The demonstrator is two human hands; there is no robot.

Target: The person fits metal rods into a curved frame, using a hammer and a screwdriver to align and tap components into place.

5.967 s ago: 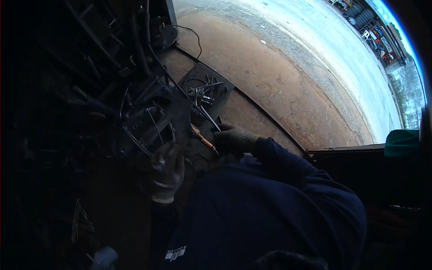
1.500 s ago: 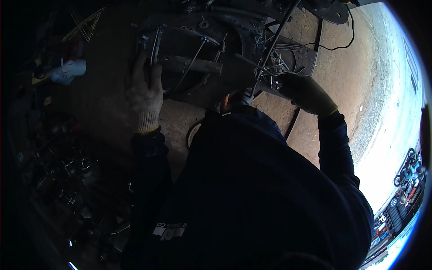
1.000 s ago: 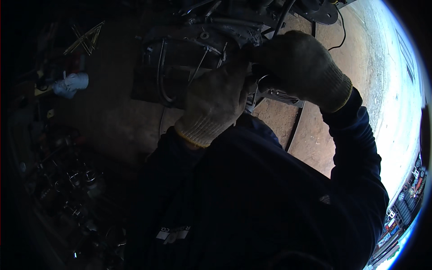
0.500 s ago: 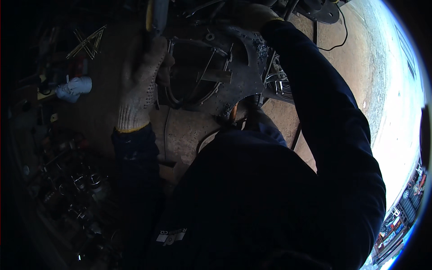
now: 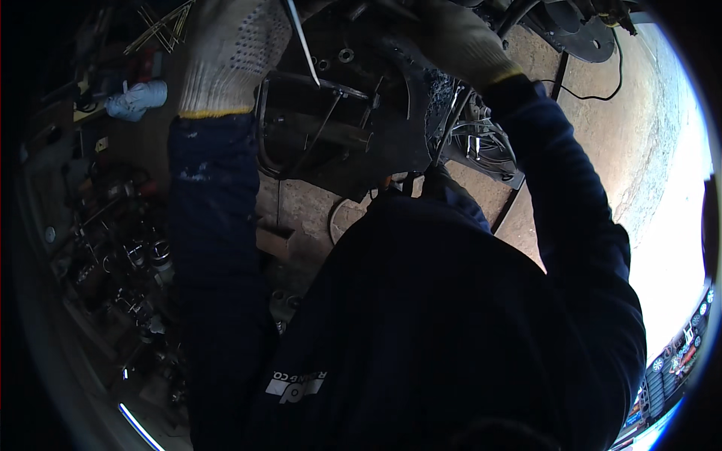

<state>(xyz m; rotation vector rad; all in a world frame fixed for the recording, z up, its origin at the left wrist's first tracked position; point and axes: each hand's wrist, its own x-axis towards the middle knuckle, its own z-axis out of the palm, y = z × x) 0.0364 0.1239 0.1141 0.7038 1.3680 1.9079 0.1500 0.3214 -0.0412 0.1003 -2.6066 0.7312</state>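
My left hand (image 5: 235, 56), in a pale knitted glove with dark dots and a yellow cuff edge, is at the top of the view. Its fingers are hidden at the upper edge. Beside it a thin, light metal rod (image 5: 304, 43) slants down over a dark metal assembly; whether my hand holds it does not show. My right hand (image 5: 465, 46), gloved too, reaches over the assembly's far right part, its fingers lost in shadow. The assembly has a flat dark plate (image 5: 402, 128) and a bent metal frame (image 5: 263, 128) around an opening. A small ring (image 5: 346, 55) lies on it.
Coiled cables (image 5: 485, 143) lie right of the assembly, and a black cord (image 5: 602, 96) curves over the floor. Dark metal parts (image 5: 135, 255) crowd the left side. A pale blue cloth-like bundle (image 5: 138, 100) and several thin rods (image 5: 162, 30) are at far left.
My left hand has moved up and forward, and the thick tool with a yellow part near it is out of sight. The light rod has come into view. My right hand shows more fully.
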